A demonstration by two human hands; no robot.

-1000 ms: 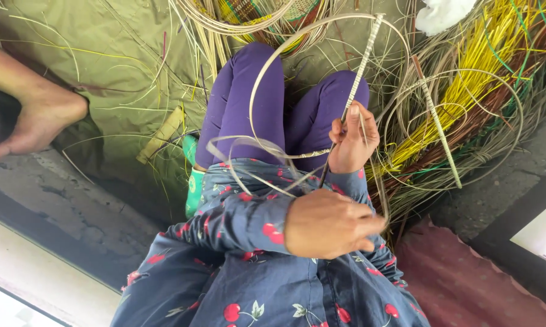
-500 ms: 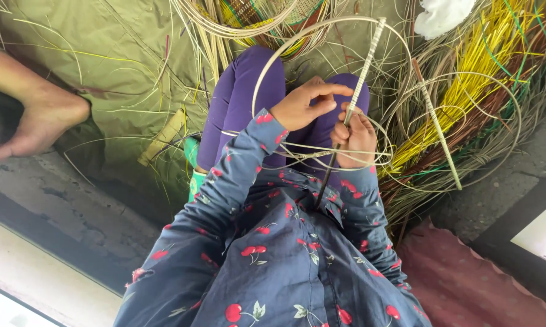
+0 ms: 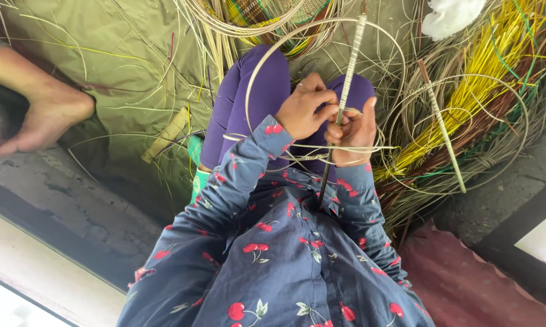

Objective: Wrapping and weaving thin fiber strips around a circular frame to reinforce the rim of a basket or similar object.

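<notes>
We pinch the wrapped rod point(image 3: 346, 85) at mid-frame with both hands point(image 3: 302, 112) point(image 3: 353, 134), its length rising toward the top edge.

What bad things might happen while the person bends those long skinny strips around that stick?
1. The thin cane strip arcs in a tight loop from the left hand and right hand; it might spring loose or kink.
2. The wrapped stick is pinched only by fingertips, so it could slip.
3. Loose coils lie close beside the lap and might tangle with the working strip.
</notes>
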